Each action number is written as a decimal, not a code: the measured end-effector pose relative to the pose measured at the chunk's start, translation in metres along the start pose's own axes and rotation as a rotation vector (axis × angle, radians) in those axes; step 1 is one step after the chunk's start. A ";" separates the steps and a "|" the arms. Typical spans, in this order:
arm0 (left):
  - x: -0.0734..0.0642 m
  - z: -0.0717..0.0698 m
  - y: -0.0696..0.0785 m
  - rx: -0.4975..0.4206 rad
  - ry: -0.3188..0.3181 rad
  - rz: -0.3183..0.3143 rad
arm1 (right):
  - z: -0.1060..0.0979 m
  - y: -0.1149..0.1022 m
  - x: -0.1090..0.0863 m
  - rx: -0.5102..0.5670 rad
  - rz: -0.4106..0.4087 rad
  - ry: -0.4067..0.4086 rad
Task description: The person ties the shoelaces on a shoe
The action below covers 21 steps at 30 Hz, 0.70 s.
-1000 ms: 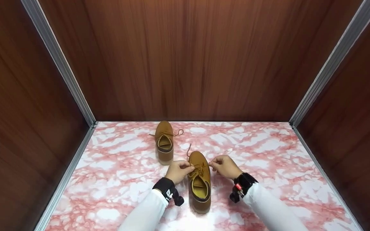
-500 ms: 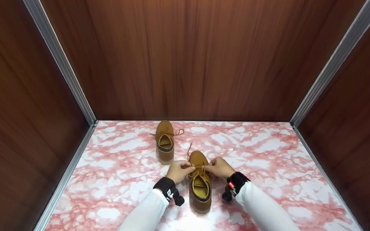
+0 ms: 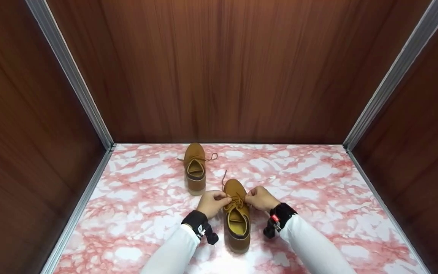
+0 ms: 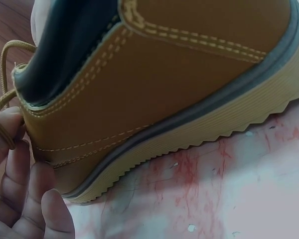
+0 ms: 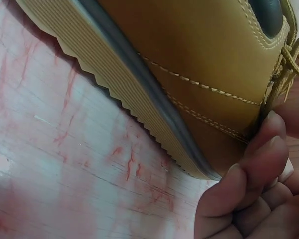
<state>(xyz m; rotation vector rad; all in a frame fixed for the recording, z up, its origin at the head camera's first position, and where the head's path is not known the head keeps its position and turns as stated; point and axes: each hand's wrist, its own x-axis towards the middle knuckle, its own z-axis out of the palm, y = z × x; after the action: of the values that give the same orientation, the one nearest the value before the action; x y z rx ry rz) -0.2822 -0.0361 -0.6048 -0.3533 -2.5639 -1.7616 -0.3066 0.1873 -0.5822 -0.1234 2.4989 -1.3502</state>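
A tan lace-up shoe [image 3: 238,243] with a dark collar stands on the floor between both hands, toe pointing away. At its left side my left hand [image 3: 209,203] pinches a brown shoelace [image 4: 3,112] between thumb and fingertips. On the right side my right hand [image 3: 262,199] grips another stretch of lace [image 5: 275,95] with thumb and index finger, close against the shoe's upper. Loops of lace lie over the tongue between the hands. One lace end sticks out past the toe on the left.
A matching tan shoe [image 3: 195,184] stands farther back to the left, its laces spread to both sides. The surface is a red-and-white marbled board [image 3: 306,171]. Brown wood-grain panels [image 3: 219,76] with grey metal corner strips [image 3: 386,80] enclose it at the back and sides.
My right hand has moved left from beside the shoe to over its laces, then slightly back right to the lace edge. The left hand and both shoes stay about where they were.
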 end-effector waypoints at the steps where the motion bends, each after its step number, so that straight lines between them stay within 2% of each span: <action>1: 0.000 0.000 0.000 -0.005 -0.001 -0.007 | -0.001 0.000 0.001 0.009 -0.005 0.013; 5: 0.000 -0.001 0.002 -0.042 -0.002 -0.007 | -0.006 -0.003 0.003 0.083 -0.017 0.091; 8: 0.001 -0.001 0.004 -0.073 0.003 -0.013 | -0.013 -0.007 0.003 0.204 -0.010 0.111; 14: 0.003 0.000 0.006 -0.105 0.015 -0.045 | -0.024 -0.016 0.000 0.462 0.002 0.057; 21: 0.003 0.002 0.011 -0.150 0.020 -0.004 | -0.031 -0.023 -0.004 0.559 -0.037 0.000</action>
<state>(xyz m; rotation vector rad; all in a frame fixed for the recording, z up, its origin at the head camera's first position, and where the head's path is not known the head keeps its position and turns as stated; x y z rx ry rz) -0.2824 -0.0304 -0.5948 -0.3306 -2.4280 -1.9536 -0.3136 0.2000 -0.5463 -0.0464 2.0301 -1.9977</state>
